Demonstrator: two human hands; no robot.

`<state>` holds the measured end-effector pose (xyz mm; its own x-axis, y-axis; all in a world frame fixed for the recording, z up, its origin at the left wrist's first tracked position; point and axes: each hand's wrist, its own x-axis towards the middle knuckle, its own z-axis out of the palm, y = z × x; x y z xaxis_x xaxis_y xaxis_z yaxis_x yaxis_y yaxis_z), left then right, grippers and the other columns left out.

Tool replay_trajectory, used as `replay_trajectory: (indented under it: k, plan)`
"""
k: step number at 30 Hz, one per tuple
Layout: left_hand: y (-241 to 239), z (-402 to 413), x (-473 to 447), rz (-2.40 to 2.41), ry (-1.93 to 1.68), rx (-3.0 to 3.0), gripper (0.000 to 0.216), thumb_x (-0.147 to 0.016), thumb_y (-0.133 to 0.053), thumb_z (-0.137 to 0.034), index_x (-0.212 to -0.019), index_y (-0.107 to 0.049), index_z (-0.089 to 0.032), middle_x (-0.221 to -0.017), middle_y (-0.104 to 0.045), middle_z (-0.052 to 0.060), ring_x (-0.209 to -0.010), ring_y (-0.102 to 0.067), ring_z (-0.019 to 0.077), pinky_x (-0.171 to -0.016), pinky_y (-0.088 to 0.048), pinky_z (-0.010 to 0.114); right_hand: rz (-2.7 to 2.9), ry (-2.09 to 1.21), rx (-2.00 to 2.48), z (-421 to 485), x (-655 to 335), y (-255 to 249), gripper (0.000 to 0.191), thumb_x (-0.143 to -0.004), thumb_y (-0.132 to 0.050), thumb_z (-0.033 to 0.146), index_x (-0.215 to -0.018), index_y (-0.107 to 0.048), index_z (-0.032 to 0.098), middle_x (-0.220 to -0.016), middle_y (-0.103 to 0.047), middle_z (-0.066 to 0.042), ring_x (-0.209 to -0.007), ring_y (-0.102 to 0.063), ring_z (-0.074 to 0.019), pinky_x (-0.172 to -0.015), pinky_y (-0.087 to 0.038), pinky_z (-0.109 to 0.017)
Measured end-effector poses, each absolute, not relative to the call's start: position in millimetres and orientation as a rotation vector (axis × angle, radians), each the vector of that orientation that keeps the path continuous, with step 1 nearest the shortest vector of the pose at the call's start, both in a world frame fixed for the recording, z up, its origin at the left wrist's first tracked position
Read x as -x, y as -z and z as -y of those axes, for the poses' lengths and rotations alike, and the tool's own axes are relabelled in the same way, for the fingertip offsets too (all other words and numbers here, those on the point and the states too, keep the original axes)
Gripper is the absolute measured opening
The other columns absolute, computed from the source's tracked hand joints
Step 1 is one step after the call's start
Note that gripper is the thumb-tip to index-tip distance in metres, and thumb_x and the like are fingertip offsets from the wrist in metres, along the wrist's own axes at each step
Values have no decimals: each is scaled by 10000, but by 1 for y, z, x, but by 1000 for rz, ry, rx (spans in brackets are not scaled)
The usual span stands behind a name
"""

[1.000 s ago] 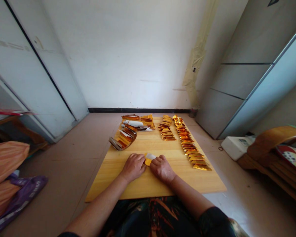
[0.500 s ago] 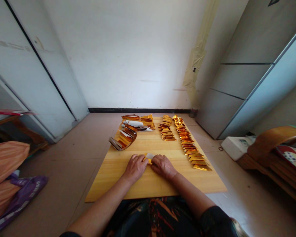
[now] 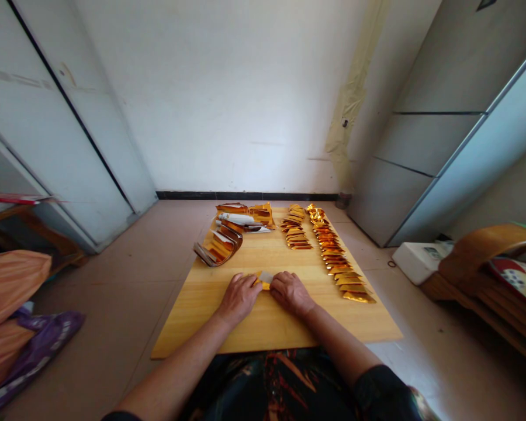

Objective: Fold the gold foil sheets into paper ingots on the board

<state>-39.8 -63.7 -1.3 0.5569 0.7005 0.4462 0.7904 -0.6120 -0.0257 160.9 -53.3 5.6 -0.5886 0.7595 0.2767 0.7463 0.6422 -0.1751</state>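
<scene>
A small sheet of gold foil paper (image 3: 265, 278) with a greyish-white patch lies on the wooden board (image 3: 193, 327), between my two hands. My left hand (image 3: 241, 294) has its fingers closed on the sheet's left edge. On the opposite edge, my right hand (image 3: 290, 292) grips the same sheet with curled fingers. Both hands rest low against the board, and the fingers cover much of the paper. Beyond them at the left is a curled stack of gold sheets (image 3: 221, 245).
A long row of folded gold foil pieces (image 3: 333, 257) runs down the board's right side, beside a shorter row (image 3: 297, 228). More gold sheets (image 3: 260, 215) and a white roll (image 3: 236, 219) sit at the back. A fridge (image 3: 416, 146) stands right, a white box (image 3: 421, 260) below it.
My hands stay in nearly the same place on the gold foil paper. The right hand's fingers have shifted very slightly, and a bit more of the sheet shows between the hands.
</scene>
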Motion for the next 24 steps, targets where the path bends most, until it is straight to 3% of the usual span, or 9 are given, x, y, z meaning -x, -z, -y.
replay_trajectory:
  k: [7,13,24]
  plan:
    - [7,61,41,1247,630,2570,221,-905,-410,-149,-920,-628,-185,-1008,-666,89,-922,-610,183,-855,-436,366,2476,-236,1131,53,-168,-8,168,-816,-612,245,-977,-641,208,-1031,-611,-57,-931,-522,-175,-790,-341,-284]
    - [9,61,41,1271,634,2575,212,-900,-421,-140,-935,-625,-181,-1044,-663,99,-947,-614,188,-837,-462,355,2435,-271,1154,50,-167,-8,90,-849,-585,217,-867,-673,216,-964,-626,-38,-905,-535,-156,-766,-339,-263]
    - [12,62,42,1307,588,2579,152,-868,-476,-140,-911,-620,-159,-1113,-654,114,-1013,-615,221,-836,-511,368,2376,-363,1368,42,-157,-11,116,-851,-569,212,-769,-646,180,-835,-610,-25,-805,-536,-129,-714,-343,-224]
